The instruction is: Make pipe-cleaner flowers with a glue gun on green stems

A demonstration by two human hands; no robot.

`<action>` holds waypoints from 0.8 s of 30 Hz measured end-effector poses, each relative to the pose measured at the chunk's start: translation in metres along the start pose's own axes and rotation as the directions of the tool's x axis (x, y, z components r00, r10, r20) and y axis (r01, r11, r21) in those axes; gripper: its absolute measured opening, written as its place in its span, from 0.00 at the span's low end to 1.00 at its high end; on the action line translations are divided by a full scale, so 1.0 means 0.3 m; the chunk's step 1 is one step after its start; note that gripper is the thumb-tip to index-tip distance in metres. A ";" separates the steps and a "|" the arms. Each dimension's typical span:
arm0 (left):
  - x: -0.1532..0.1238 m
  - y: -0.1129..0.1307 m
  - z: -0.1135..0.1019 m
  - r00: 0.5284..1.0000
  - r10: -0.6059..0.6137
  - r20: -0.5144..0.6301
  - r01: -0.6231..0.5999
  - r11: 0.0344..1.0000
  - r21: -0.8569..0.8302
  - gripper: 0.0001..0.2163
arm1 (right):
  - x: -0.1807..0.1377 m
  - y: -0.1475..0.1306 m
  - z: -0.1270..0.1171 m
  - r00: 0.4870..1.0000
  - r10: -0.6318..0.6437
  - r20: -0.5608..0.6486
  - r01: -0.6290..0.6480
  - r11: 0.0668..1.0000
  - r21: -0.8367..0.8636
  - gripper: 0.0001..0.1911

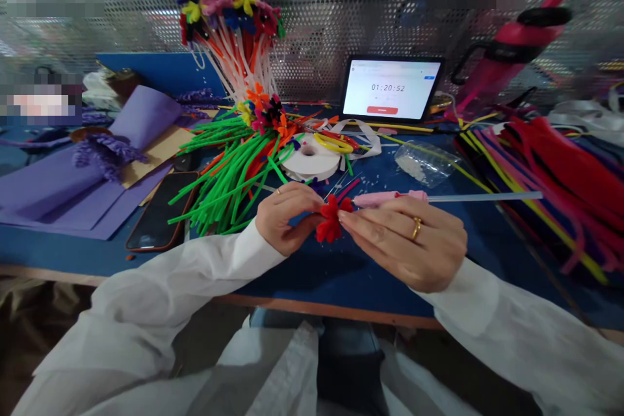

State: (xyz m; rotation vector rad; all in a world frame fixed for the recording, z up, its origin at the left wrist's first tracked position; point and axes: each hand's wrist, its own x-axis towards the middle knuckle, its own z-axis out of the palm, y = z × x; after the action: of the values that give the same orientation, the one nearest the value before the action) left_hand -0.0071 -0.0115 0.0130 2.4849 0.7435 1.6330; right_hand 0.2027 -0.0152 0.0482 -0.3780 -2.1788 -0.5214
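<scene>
Above the front of the table, a red fuzzy flower [329, 221] made of pipe cleaner is between my two hands. My left hand [291, 218] is closed, its fingertips pinching the flower's left side. My right hand [409, 237], with a gold ring, has its fingers pressed together at the flower's right side. Just behind the right hand is a pink glue gun [380, 199] with a long clear glue stick [487, 197] sticking out to the right; my hand partly hides it. Whether that hand touches the glue gun, I cannot tell.
Green pipe cleaners [234, 182] and a ribbon spool [309, 159] lie behind my left hand. Finished flowers [229, 10] stand at the back. A phone [160, 211], purple paper [63, 192], a tablet [392, 88], a plastic bag [424, 162], a pink bottle [507, 52] and coloured pipe cleaners [570, 175] surround them.
</scene>
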 end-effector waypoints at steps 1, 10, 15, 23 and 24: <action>0.000 0.000 0.000 1.000 -0.003 -0.003 0.003 1.000 0.000 0.01 | -0.003 0.001 0.000 1.000 -0.004 0.002 0.004 1.000 -0.021 0.15; 0.000 -0.001 0.000 1.000 -0.018 0.003 0.018 1.000 -0.014 0.01 | -0.018 -0.008 0.007 0.999 -0.025 -0.021 0.022 0.989 -0.148 0.15; 0.000 0.000 -0.003 0.999 -0.032 0.010 0.032 0.999 -0.004 0.01 | -0.012 -0.001 0.004 1.000 -0.002 -0.030 0.000 0.997 -0.080 0.17; -0.005 -0.004 -0.006 0.999 -0.042 0.012 0.042 0.999 -0.033 0.01 | -0.007 0.005 -0.003 1.000 0.019 -0.014 -0.019 0.999 0.042 0.13; -0.005 -0.005 -0.006 0.999 -0.046 0.012 0.047 0.998 -0.036 0.01 | -0.012 0.004 0.000 1.000 0.000 -0.002 0.000 0.999 0.032 0.14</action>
State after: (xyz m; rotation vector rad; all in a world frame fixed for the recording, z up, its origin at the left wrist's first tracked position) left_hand -0.0096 -0.0114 0.0120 2.4315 0.7574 1.6010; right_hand 0.2054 -0.0145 0.0456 -0.3600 -2.1822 -0.4866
